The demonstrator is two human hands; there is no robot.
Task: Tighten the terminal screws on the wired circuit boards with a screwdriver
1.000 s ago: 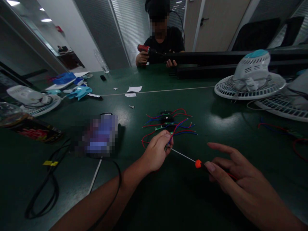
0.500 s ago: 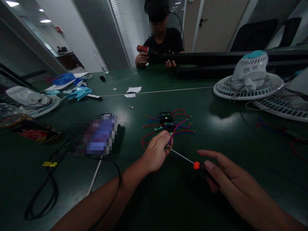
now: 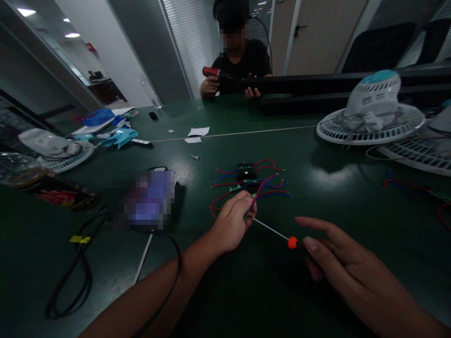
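Observation:
My left hand (image 3: 235, 220) is closed around a small green circuit board (image 3: 246, 216) with red and blue wires (image 3: 260, 188) rising from it. Most of that board is hidden by the fingers. A screwdriver (image 3: 269, 227) with a thin metal shaft and an orange-collared dark handle lies in my right hand (image 3: 338, 263), gripped by the thumb and lower fingers while the index finger stretches out. Its tip meets the board at my left fingers. Just beyond, several more wired circuit boards (image 3: 246, 180) rest in a row on the table.
On the green table (image 3: 218, 150) are a phone-like device (image 3: 150, 197), a black cable (image 3: 88, 263), a drink bottle (image 3: 52, 190), paper scraps (image 3: 198, 132) and white fan parts (image 3: 373, 117). Across it, a person (image 3: 243, 58) holds a red power drill (image 3: 211, 72) by long black bars (image 3: 310, 87).
The whole view has shifted slightly, so everything sits a little further right. Both hands keep the same grip, and the screwdriver tip stays at the board.

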